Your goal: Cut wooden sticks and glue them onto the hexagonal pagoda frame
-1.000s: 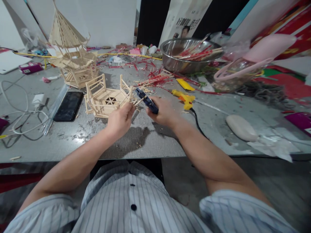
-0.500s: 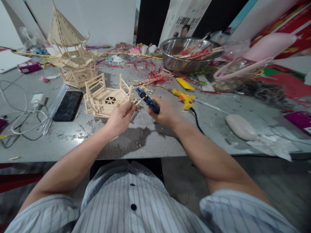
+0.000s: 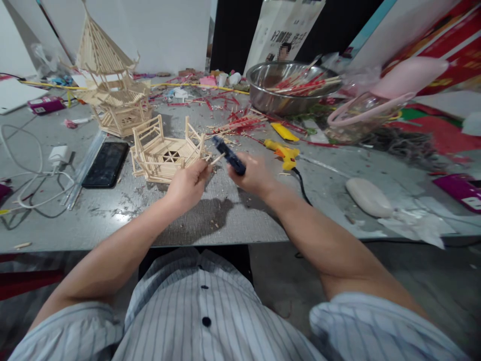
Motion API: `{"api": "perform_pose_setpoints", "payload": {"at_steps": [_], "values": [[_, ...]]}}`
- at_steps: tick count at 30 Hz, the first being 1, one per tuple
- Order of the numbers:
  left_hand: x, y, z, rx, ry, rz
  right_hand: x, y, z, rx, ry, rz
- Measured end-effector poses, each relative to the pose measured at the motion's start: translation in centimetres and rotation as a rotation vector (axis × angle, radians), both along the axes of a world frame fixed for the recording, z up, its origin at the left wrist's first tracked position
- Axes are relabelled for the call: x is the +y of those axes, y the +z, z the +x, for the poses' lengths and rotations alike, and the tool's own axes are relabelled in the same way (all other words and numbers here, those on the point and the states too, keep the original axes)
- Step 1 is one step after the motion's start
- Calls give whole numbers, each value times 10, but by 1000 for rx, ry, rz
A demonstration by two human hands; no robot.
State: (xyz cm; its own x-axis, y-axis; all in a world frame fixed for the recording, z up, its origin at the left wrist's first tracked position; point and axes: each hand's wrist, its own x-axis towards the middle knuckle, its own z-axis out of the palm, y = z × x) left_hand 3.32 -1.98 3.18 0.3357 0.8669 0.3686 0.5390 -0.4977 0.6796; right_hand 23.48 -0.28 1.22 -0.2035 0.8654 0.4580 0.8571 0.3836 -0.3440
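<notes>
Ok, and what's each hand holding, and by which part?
The right hand grips a dark blue tool by its near end. The left hand pinches a thin wooden stick, one end poking out toward the tool; the rest is hidden.

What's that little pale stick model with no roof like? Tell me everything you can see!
The low, pale wooden-stick model looks many-sided and open on top. Its floor is thin sticks laid side by side, with a dark, spoked opening in the middle. Stick railings and taller posts stand around the edge. It sits upright on the grey, scuffed table, right of the flat black phone. The bare left hand partly covers its near right side; I can't tell whether they touch.
</notes>
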Motion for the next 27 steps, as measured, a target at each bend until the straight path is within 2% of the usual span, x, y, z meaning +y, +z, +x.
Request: {"api": "perform_pose_setpoints", "payload": {"at_steps": [3, 6, 11, 16, 18, 21, 24, 27], "values": [[1, 0, 1, -55, 3, -36, 4, 1, 2, 29, -79, 50], [3, 3, 2, -245, -33, -189, 11, 0, 10, 71, -156, 83], [3, 10, 0, -578, -255, -603, 17, -4, 19, 61, -162, 31], [2, 15, -3, -727, -385, -814, 19, -10, 16, -23, -184, -13], [2, 14, -3, -751, -404, -811, 21, -13, 15, -42, -220, -47], [4, 14, -4, -724, -383, -697, 24, -18, 16, -104, -248, -79], [8, 20, -12, -610, -280, -477, 27, -24, 18, -189, -269, -83], [10, 36, -27, -436, -119, -186, 27, -30, 19, -253, -266, -72]]}}
